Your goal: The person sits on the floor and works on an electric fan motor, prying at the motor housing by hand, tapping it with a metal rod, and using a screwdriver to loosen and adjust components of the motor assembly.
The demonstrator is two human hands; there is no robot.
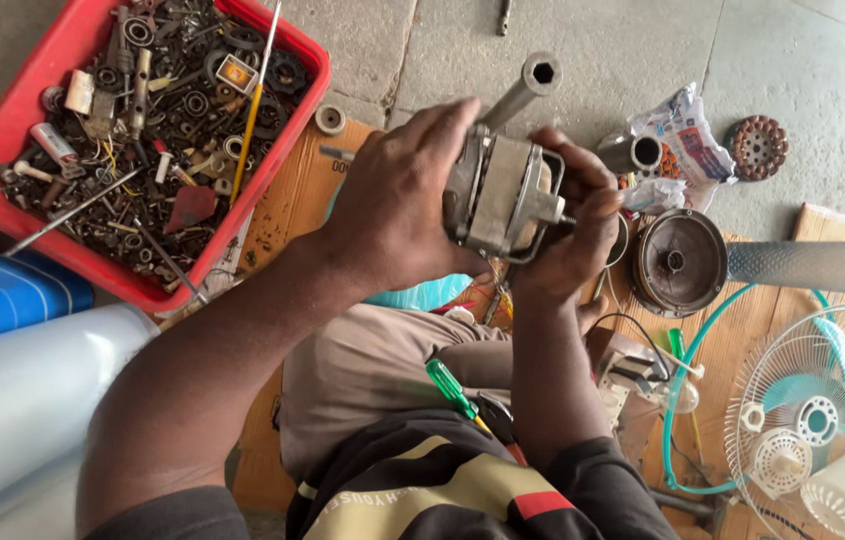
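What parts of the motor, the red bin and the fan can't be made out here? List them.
- Motor, head view: its left side sits under the left hand, its lower right under the right hand.
- Red bin: top cut by the frame edge; small parts inside too jumbled to identify.
- Fan guard: right part cut by the frame edge.

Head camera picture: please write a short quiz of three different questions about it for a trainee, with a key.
1. True or false: both hands hold the grey metal electric motor.
2. Which thing lies on the person's lap? A) green-handled screwdriver B) wooden hammer C) glass bottle
3. Fill in: the red plastic tray of small metal parts lies on the person's ____ side.

Key:
1. True: the left hand wraps the motor's side, and the right hand grips its other side.
2. A
3. left
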